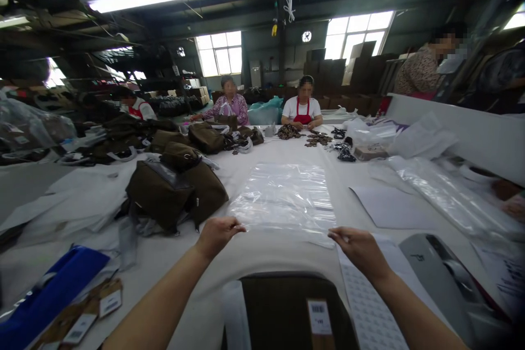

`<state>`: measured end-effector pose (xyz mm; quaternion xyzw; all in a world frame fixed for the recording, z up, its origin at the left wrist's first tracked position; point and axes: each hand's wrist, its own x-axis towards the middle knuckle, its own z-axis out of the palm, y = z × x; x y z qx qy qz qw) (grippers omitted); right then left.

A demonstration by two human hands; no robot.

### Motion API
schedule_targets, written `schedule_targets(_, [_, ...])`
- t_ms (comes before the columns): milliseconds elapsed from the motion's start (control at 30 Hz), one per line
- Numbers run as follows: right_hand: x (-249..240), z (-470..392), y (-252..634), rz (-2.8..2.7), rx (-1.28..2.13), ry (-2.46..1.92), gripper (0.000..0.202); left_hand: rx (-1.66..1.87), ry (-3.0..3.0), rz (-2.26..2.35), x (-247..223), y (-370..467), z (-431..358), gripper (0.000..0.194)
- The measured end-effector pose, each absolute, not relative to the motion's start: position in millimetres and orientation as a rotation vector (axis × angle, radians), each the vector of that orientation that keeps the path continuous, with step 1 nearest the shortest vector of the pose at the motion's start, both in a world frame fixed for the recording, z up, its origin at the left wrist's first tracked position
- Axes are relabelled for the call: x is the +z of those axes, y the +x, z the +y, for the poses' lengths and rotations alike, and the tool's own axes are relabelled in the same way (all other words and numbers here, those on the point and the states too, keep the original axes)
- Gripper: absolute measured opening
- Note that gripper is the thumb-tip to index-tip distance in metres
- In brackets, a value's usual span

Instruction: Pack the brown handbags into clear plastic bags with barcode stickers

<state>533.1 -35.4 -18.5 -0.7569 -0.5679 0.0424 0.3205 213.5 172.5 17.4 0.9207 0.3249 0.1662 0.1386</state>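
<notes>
A clear plastic bag lies flat on the white table in front of me. My left hand pinches its near left corner, and my right hand pinches the near right corner. Closest to me is a dark olive bag with a tag showing a barcode on its front. A whitish strip runs along that bag's left side. Left of the plastic, several olive bags sit in a heap.
Blue tool-like object and barcode tags lie at left. On the right are a printed label sheet, a grey device, white paper and plastic sleeves. Across the table, two people sit near small brown pieces.
</notes>
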Motion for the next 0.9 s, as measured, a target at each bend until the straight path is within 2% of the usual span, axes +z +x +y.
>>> schedule_targets(100, [-12.8, -29.2, 535.9, -1.307, 0.175, -2.01, 0.024, 0.504, 2.653, 0.94, 31.6, 213.4, 173.5, 0.026])
schedule_targets(267, [-6.0, -32.7, 548.3, -1.325, 0.339, -1.872, 0.033, 0.542, 2.63, 0.93, 45.4, 200.1, 176.8, 0.026])
schedule_targets(433, [5.0, -36.4, 551.2, -1.187, 0.203, -1.946, 0.034, 0.632, 2.56, 1.037, 57.5, 186.3, 183.6, 0.03])
schedule_targets(667, [1.4, -35.6, 570.9, -0.991, 0.205, -1.804, 0.032, 0.449, 2.594, 0.902, 97.9, 176.3, 176.8, 0.023])
schedule_targets(800, [-15.5, -41.6, 578.1, -0.879, 0.242, -1.821, 0.036, 0.553, 2.534, 0.897, 114.3, 184.2, 159.0, 0.028])
schedule_targets(900, [-16.7, -46.6, 575.6, -0.896, 0.322, -1.76, 0.041, 0.797, 2.481, 1.043, 119.9, 189.1, 165.9, 0.031])
